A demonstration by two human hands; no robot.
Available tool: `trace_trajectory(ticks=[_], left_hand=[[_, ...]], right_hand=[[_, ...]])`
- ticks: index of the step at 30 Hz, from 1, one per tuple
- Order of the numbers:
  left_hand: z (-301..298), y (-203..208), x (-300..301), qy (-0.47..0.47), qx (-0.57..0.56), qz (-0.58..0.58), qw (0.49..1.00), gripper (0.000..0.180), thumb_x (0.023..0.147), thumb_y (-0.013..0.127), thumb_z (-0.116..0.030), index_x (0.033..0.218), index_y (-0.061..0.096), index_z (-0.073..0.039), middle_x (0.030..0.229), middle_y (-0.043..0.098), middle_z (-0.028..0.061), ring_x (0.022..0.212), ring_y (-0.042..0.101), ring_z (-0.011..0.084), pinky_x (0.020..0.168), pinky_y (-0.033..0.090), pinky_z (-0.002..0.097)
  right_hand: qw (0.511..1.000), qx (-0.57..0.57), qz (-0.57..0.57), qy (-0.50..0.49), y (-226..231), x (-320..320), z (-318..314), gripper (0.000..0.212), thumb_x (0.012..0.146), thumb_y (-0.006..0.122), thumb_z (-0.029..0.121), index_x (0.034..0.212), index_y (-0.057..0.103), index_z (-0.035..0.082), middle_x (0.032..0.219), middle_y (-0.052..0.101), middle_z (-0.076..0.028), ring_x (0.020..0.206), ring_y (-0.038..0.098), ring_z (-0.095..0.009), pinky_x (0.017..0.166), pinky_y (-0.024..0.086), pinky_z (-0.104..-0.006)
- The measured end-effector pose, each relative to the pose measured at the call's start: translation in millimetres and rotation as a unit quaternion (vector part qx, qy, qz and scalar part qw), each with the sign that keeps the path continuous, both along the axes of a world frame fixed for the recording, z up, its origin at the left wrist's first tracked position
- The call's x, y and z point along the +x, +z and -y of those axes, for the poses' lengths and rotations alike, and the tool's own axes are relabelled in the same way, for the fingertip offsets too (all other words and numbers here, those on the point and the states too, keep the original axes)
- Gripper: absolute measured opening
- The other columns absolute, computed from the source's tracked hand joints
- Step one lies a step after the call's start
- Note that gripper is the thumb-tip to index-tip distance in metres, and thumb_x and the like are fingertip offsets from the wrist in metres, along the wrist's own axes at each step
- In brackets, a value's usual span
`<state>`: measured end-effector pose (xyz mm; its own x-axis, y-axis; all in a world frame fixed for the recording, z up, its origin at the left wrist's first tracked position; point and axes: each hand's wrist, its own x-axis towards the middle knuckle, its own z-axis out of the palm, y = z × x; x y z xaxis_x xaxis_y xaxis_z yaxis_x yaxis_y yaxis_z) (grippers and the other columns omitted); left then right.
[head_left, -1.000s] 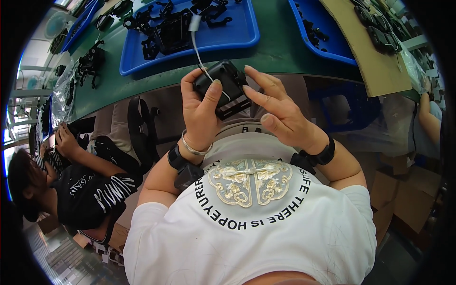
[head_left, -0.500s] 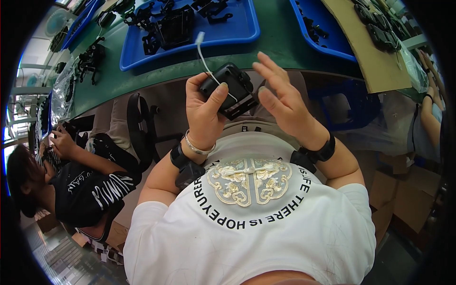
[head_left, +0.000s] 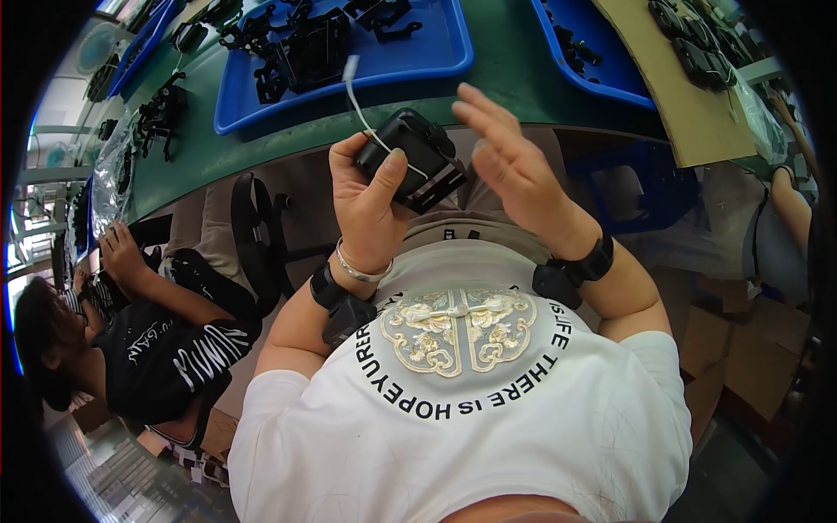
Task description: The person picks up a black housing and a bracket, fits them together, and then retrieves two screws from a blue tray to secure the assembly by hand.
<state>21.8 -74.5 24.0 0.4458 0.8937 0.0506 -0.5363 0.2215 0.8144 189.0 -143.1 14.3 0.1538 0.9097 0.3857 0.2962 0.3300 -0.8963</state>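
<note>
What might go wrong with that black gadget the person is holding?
The black, boxy plastic device seems held by the left hand alone; the right hand is open and apart from it, so a loosened grip might let it drop. The thin white cable sticks out toward the blue plastic tray, so it could perhaps snag there.

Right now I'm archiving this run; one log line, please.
left hand: holds black device | right hand: open, empty | white cable: across device
</note>
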Motion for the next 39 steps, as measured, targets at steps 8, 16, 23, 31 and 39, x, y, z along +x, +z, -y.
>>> trace_trajectory(ticks=[8,16,23,31,39], left_hand=[[-4,-8,-6,0.029,0.049,-0.016,0.998,0.034,0.085,0.061,-0.002,0.112,0.040,-0.007,0.103,0.055,0.0068,0.091,0.058,0.0139,0.079,0.051,0.0278],[-8,-8,-9,0.040,0.051,-0.009,0.998,0.036,0.084,0.062,-0.001,0.113,0.041,-0.008,0.104,0.055,0.0073,0.091,0.057,0.0132,0.079,0.050,0.0273],[-1,-7,-8,0.050,0.026,0.007,0.998,0.036,0.085,0.061,-0.001,0.113,0.040,-0.009,0.104,0.055,0.0075,0.089,0.057,0.0128,0.077,0.051,0.0269],[-6,-2,-8,0.050,0.018,-0.003,0.999,0.035,0.085,0.061,-0.002,0.112,0.040,-0.008,0.102,0.055,0.0063,0.088,0.058,0.0128,0.076,0.051,0.0272],[-9,-9,-8,0.032,0.030,-0.016,0.999,0.035,0.085,0.061,-0.002,0.112,0.041,-0.008,0.101,0.055,0.0063,0.087,0.057,0.0127,0.075,0.052,0.0281]], right_hand=[[1.000,0.010,0.010,0.005,-1,0,3,0.049,0.096,0.041,0.035,0.130,0.046,0.001,0.145,0.029,-0.018,0.134,0.026,-0.029,0.108,0.016,-0.0386],[0.993,0.056,0.050,0.091,-1,-9,0,0.050,0.096,0.039,0.036,0.132,0.044,0.002,0.144,0.030,-0.018,0.134,0.025,-0.029,0.108,0.016,-0.0376],[0.990,0.063,0.016,0.126,9,-6,9,0.049,0.096,0.038,0.036,0.130,0.046,0.001,0.145,0.027,-0.018,0.135,0.024,-0.029,0.108,0.016,-0.0377],[0.996,0.053,0.015,0.075,8,-8,5,0.048,0.096,0.038,0.036,0.128,0.049,0.003,0.146,0.026,-0.018,0.135,0.023,-0.028,0.108,0.017,-0.0391],[0.995,0.018,-0.017,0.093,-5,-10,-1,0.047,0.096,0.040,0.034,0.129,0.048,0.002,0.146,0.025,-0.017,0.136,0.021,-0.027,0.108,0.017,-0.0385]])
